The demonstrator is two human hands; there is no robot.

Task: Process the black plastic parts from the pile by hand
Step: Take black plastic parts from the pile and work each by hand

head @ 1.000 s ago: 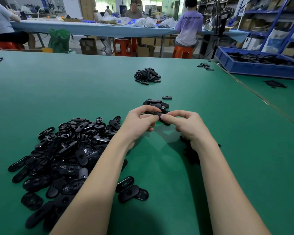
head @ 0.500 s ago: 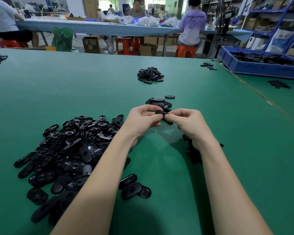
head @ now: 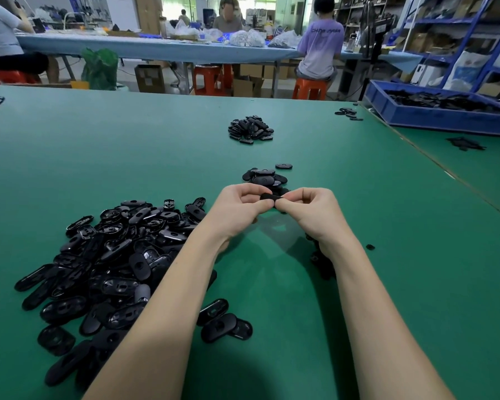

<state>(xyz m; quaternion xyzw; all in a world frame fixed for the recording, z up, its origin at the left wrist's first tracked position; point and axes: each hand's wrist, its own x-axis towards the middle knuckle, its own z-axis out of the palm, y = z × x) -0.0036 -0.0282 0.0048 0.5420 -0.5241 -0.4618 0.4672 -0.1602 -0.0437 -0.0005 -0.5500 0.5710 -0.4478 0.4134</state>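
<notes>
Both forearms extend forward from the lower edge of the view and converge toward the centre, bare to the wrist. The left hand has its fingers curled inward, thumb on top, knuckles facing up. The right hand mirrors this pose, fingers curled and thumb pressed toward the index finger. The fingertips of both hands meet at the midline, each forming a pinch grip on the same small black part. Both wrists are raised off the tabletop.
</notes>
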